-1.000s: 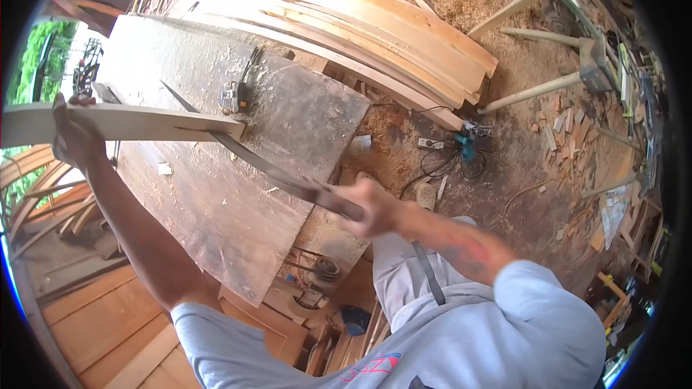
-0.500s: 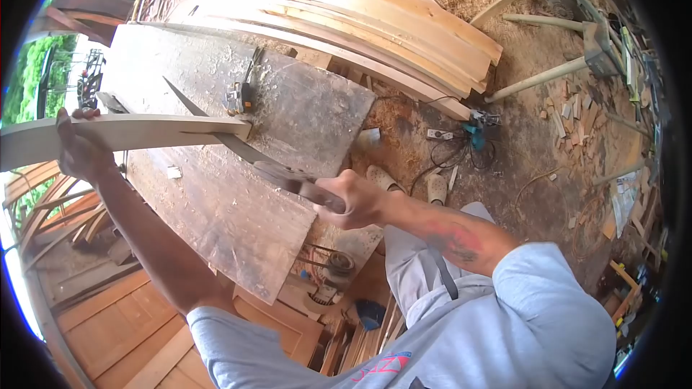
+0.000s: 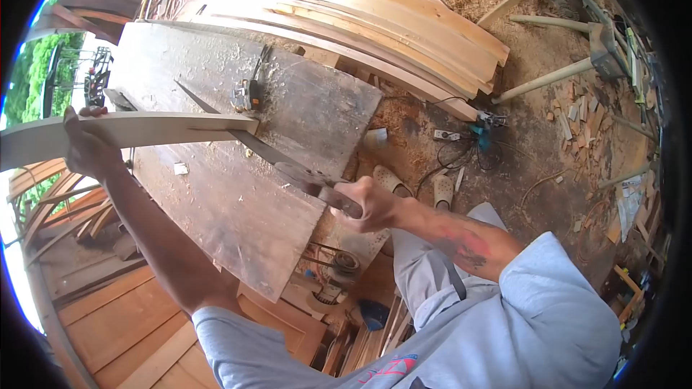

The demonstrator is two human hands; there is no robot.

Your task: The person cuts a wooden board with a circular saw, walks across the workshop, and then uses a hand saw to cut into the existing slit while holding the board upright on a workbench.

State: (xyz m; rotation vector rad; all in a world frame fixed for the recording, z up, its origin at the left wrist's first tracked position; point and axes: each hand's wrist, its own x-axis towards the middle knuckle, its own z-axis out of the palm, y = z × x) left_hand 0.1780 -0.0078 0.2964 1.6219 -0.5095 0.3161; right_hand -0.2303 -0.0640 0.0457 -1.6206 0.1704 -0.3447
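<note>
My right hand [image 3: 364, 204] is closed around the handle of a handsaw [image 3: 263, 150]. Its blade crosses the end of a pale wooden board [image 3: 155, 130], and the pointed tip shows beyond the far side. A dark line runs along the board beside the blade. My left hand [image 3: 92, 145] grips that board further left, fingers wrapped over its upper edge. Beneath lies a worn, dusty worktable [image 3: 238, 223] with wood shavings scattered over it. A small yellow and black tool [image 3: 246, 94] rests on the table just past the board's end.
Long planks [image 3: 360, 21] are stacked beyond the table. A power strip [image 3: 447, 135] with tangled cables lies on the sawdust-covered floor, near my feet. Wood offcuts [image 3: 580, 119] are heaped at the right. Panelled wood [image 3: 115, 317] stands at lower left, and a pulley [image 3: 346, 262] shows below the table edge.
My right hand and the saw have drawn back slightly toward my body, to the right and down. My left hand still grips the board. The whole view has shifted a little.
</note>
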